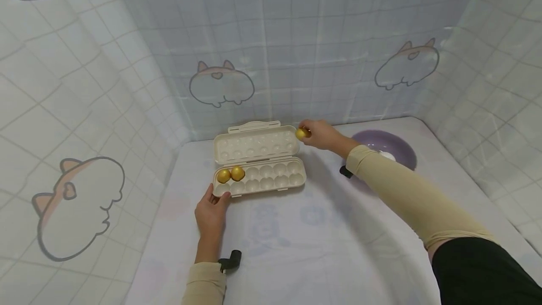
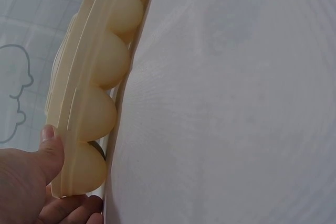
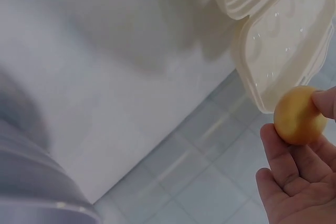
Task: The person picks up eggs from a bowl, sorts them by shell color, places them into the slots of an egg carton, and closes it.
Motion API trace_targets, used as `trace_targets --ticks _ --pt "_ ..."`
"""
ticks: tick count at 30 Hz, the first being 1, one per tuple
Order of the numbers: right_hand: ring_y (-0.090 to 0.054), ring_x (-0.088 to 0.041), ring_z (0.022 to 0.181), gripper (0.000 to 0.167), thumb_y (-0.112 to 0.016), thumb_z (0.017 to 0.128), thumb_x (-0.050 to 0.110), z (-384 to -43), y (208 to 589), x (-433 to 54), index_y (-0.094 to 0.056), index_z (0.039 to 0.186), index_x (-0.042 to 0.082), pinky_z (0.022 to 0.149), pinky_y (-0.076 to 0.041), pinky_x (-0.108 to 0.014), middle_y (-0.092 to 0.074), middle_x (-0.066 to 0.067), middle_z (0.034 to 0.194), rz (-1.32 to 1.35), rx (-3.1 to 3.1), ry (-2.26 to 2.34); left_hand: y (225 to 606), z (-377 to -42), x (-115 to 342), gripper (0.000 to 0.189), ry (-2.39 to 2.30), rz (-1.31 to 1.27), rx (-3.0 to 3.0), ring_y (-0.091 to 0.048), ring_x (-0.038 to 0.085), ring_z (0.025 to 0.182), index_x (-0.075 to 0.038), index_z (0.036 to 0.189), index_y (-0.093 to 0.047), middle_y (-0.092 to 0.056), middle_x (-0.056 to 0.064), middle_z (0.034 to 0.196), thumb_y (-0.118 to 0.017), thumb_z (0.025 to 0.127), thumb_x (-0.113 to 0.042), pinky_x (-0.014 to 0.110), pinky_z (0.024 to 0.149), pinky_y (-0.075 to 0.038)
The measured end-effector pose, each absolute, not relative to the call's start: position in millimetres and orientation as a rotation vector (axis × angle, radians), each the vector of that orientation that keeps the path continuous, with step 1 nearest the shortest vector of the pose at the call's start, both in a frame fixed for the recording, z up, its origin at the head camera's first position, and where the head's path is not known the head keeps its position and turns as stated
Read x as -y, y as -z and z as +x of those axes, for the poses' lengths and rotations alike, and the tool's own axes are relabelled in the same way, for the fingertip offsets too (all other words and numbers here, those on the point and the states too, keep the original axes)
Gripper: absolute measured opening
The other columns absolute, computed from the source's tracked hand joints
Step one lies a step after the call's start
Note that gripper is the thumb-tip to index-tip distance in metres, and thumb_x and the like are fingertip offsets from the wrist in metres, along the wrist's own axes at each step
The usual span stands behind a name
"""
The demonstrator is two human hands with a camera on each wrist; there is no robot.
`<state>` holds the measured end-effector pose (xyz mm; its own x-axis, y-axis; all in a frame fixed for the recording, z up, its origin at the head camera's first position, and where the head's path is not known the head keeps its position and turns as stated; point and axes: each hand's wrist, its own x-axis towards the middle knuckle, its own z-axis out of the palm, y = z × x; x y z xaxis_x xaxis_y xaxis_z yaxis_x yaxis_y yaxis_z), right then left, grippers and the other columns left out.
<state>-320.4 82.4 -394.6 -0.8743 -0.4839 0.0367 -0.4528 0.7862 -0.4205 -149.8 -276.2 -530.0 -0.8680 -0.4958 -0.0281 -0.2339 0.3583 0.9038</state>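
A cream plastic egg carton (image 1: 271, 183) lies with its lid (image 1: 258, 145) folded back. Two golden eggs (image 1: 237, 173) sit side by side in the back row at its left end. My left hand (image 1: 210, 215) grips the carton's near left corner; in the left wrist view the thumb lies on the rim and other fingers curl at the end. Above the lid's right end, my right hand (image 1: 322, 134) pinches another golden egg (image 3: 297, 115) between thumb and fingers, apart from the cups.
A purple bowl (image 1: 402, 145) stands on the table at the right, partly behind my right forearm, with something white and rounded (image 1: 387, 156) inside. Tiled-pattern sheets (image 1: 292, 60) with cartoon animals rise behind the table and at both sides.
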Motion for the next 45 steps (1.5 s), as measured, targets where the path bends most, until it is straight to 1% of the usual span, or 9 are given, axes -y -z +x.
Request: trace_targets --ticks 6,10,13,18,23,29,34,39,45 --pt "-0.068 -0.027 0.103 0.045 -0.069 0.099 0.021 -321 397 -75 -0.06 0.14 0.005 0.09 -0.059 -0.039 -0.074 -0.014 0.127 -0.74 -2.887 0.662 531 -149 277 0.078 1.496 0.64 2.37 -0.063 0.033 0.138 -0.007 0.161 -0.043 -0.058 0.02 0.153 -0.082 0.095 -0.023 0.041 0.109 -0.056" --pt "-0.068 -0.026 0.104 0.045 -0.069 0.099 0.022 -323 399 -69 -0.06 0.14 0.004 0.091 -0.059 -0.039 -0.073 -0.014 0.128 -0.765 -2.881 0.661 530 -149 277 0.078 1.507 0.628 2.358 -0.064 0.034 0.137 -0.006 0.16 -0.044 -0.058 0.021 0.152 -0.082 0.094 -0.022 0.042 0.11 -0.056" --pt "-0.067 -0.026 0.105 0.046 -0.069 0.099 0.021 -324 401 -64 -0.059 0.141 0.003 0.092 -0.059 -0.039 -0.072 -0.014 0.129 -0.79 -2.869 0.665 531 -149 276 0.079 1.53 0.633 2.356 -0.063 0.032 0.139 -0.008 0.161 -0.043 -0.057 0.019 0.154 -0.082 0.095 -0.023 0.04 0.11 -0.055" --pt "-0.067 -0.025 0.102 0.045 -0.07 0.099 0.02 -325 404 -53 -0.06 0.14 0.003 0.091 -0.059 -0.039 -0.073 -0.013 0.126 -0.851 -2.863 0.653 531 -150 276 0.079 1.546 0.639 2.348 -0.062 0.031 0.139 -0.008 0.161 -0.042 -0.057 0.019 0.154 -0.082 0.095 -0.023 0.04 0.11 -0.056" --pt "-0.066 -0.022 0.099 0.042 -0.071 0.099 0.019 -325 410 -43 -0.061 0.137 0.004 0.089 -0.06 -0.035 -0.073 -0.01 0.123 -0.887 -2.832 0.666 531 -149 274 0.078 1.537 0.645 2.347 -0.063 0.031 0.138 -0.008 0.161 -0.043 -0.059 0.019 0.153 -0.082 0.095 -0.023 0.039 0.109 -0.056" --pt "-0.064 -0.022 0.1 0.042 -0.069 0.101 0.02 -321 413 -31 -0.059 0.139 0.005 0.093 -0.058 -0.037 -0.071 -0.01 0.127 -0.876 -2.807 0.673 530 -149 275 0.079 1.51 0.625 2.349 -0.065 0.032 0.136 -0.006 0.16 -0.044 -0.06 0.02 0.151 -0.083 0.094 -0.021 0.04 0.109 -0.057" --pt "-0.064 -0.023 0.105 0.042 -0.07 0.1 0.017 -318 416 -20 -0.06 0.139 0.005 0.096 -0.058 -0.037 -0.069 -0.011 0.13 -0.904 -2.786 0.683 529 -150 277 0.078 1.51 0.619 2.355 -0.065 0.032 0.136 -0.006 0.16 -0.044 -0.06 0.02 0.151 -0.083 0.094 -0.021 0.04 0.108 -0.057" --pt "-0.065 -0.022 0.104 0.041 -0.071 0.098 0.014 -316 420 -7 -0.061 0.137 0.004 0.095 -0.059 -0.035 -0.072 -0.011 0.127 -0.956 -2.77 0.681 530 -150 278 0.079 1.503 0.618 2.363 -0.065 0.032 0.136 -0.006 0.16 -0.044 -0.06 0.02 0.151 -0.083 0.094 -0.022 0.04 0.108 -0.057" --pt "-0.066 -0.021 0.103 0.042 -0.073 0.098 0.016 -312 421 7 -0.063 0.137 0.004 0.094 -0.058 -0.035 -0.073 -0.011 0.127 -1.0 -2.774 0.662 530 -149 278 0.077 1.498 0.61 2.369 -0.064 0.032 0.136 -0.006 0.16 -0.045 -0.059 0.02 0.151 -0.082 0.094 -0.022 0.04 0.109 -0.057"
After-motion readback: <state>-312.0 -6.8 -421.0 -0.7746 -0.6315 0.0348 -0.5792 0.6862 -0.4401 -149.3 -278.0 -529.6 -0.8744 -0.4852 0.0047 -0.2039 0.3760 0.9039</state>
